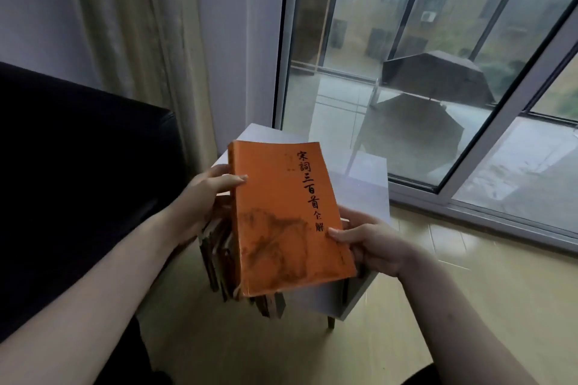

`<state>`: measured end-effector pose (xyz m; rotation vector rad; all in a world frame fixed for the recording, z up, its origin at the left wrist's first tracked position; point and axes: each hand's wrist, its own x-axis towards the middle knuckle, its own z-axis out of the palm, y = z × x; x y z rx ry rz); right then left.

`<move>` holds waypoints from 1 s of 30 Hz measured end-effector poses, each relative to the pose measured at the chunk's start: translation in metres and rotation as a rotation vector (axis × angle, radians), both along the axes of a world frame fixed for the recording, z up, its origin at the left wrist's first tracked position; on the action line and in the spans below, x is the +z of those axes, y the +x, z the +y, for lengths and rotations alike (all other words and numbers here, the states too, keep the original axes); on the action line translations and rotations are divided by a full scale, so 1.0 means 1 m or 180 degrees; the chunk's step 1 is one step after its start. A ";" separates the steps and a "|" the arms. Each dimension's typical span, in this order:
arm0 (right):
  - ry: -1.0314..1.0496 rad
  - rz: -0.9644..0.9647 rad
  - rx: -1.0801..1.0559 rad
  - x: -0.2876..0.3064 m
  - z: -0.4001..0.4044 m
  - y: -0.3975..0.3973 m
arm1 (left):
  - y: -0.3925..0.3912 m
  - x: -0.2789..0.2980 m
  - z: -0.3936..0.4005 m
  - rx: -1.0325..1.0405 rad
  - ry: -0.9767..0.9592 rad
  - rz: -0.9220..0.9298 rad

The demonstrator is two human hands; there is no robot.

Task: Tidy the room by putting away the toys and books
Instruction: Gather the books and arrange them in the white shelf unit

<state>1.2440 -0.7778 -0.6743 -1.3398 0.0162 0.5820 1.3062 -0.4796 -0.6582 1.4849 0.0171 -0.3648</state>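
Note:
An orange paperback book (281, 212) with black Chinese characters and a mountain drawing on its cover is held face up in front of me. My left hand (203, 197) grips its spine edge, thumb on the cover. My right hand (372, 241) holds the lower right edge, thumb on the cover too. Below the book stands a small white shelf unit (359, 191). Several other books (219, 259) stand upright in its left side, partly hidden by the orange book.
A dark sofa (78, 181) fills the left. Beige curtains (134, 25) hang behind it. A sliding glass door (438, 72) runs along the right, its track at floor level. Light wood flooring (469, 291) lies around the shelf.

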 end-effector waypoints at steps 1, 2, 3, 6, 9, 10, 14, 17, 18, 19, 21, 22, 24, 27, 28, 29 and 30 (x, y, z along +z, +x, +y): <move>-0.0202 0.0019 0.0207 0.000 0.002 -0.006 | -0.005 0.002 0.007 0.0022 0.0083 0.0011; -0.0398 0.0090 0.0350 -0.004 0.006 -0.014 | -0.012 0.002 0.015 -0.0074 0.0240 0.0057; -0.0600 0.0159 0.0479 -0.007 0.009 -0.018 | -0.017 0.003 0.022 -0.0299 0.0452 0.0111; -0.1301 0.0254 0.0875 -0.027 0.020 -0.025 | -0.032 -0.001 0.047 -0.1136 0.0956 0.0280; -0.1964 0.0513 0.1290 -0.055 0.032 -0.027 | -0.047 -0.019 0.053 -0.1599 0.1634 0.0386; -0.2130 0.0642 0.1349 -0.062 0.035 -0.028 | -0.051 -0.026 0.047 -0.1667 0.1950 0.0329; -0.2894 0.0660 0.1225 -0.109 0.043 -0.033 | -0.070 -0.060 0.017 -0.1508 0.2724 0.0184; -0.3312 0.0497 0.1043 -0.119 0.047 -0.035 | -0.071 -0.076 -0.011 -0.1288 0.2982 -0.0045; -0.3571 0.0383 0.1195 -0.116 0.047 -0.035 | -0.070 -0.081 -0.021 -0.1205 0.3004 -0.0071; -0.3782 0.0347 0.1324 -0.114 0.047 -0.036 | -0.070 -0.084 -0.030 -0.1137 0.3005 -0.0061; -0.3960 0.0262 0.1680 -0.112 0.050 -0.042 | -0.066 -0.094 -0.047 -0.1007 0.2956 0.0050; -0.3905 0.0368 0.1828 -0.119 0.049 -0.042 | -0.061 -0.098 -0.054 -0.0963 0.2943 0.0103; -0.3659 0.0663 0.1765 -0.136 0.050 -0.044 | -0.052 -0.108 -0.064 -0.0886 0.2944 0.0170; -0.3248 0.1002 0.1543 -0.158 0.055 -0.040 | -0.038 -0.119 -0.077 -0.0683 0.2837 0.0253; -0.3071 0.1027 0.1481 -0.165 0.054 -0.034 | -0.031 -0.123 -0.084 -0.0633 0.2767 0.0290; -0.3010 0.1011 0.1391 -0.166 0.056 -0.031 | -0.027 -0.126 -0.087 -0.0573 0.2705 0.0305; -0.3015 0.0933 0.1161 -0.171 0.056 -0.024 | -0.024 -0.127 -0.092 -0.0524 0.2654 0.0307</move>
